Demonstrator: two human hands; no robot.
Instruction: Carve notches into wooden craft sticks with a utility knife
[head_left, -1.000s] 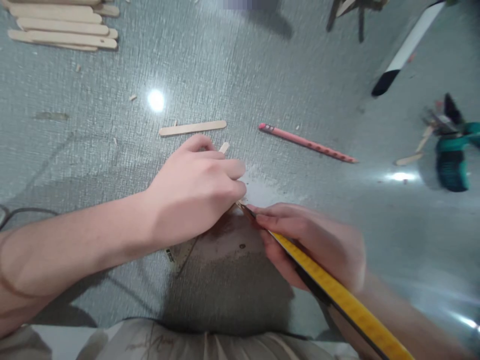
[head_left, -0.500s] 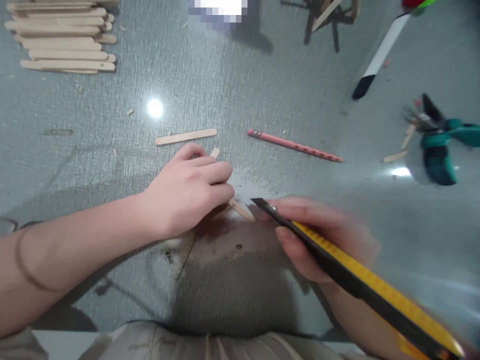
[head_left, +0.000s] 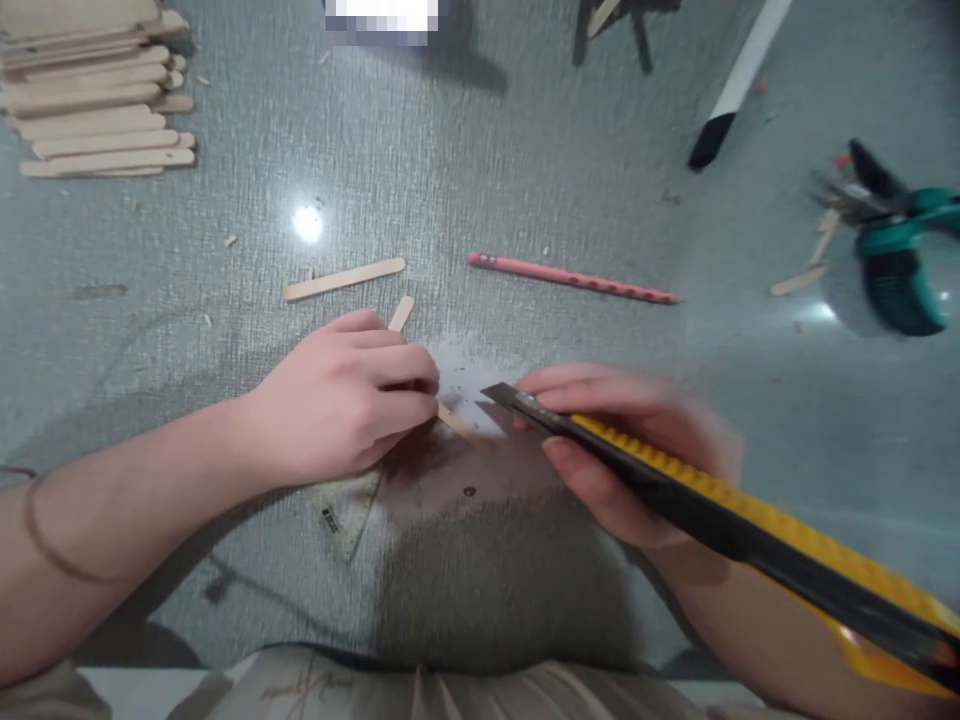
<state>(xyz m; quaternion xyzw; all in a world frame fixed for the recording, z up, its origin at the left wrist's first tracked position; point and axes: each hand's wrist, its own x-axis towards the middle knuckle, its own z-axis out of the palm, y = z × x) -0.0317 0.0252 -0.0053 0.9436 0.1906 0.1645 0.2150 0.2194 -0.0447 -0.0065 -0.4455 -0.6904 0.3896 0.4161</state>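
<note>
The knife [head_left: 675, 500], wrapped in the right hand's [head_left: 622, 400] curled fingers, looks stiff and fairly light; its ridged handle [head_left: 652, 461], behind the blade [head_left: 498, 394], is the place to hold. The thin wooden stick [head_left: 459, 424] seems light, stiff and easily snapped, best pinched on its flat faces. The left hand's [head_left: 330, 400] bunched fingers pinch it, its end protruding right and near, just beside the blade.

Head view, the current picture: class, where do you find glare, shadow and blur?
Head view: a white glare spot on the table, above the loose stick; head view: dark shadow over the table's lower middle; head view: blur smears the back of the right hand, and the pliers look soft; head view: a pixelated patch at the top edge.
</note>
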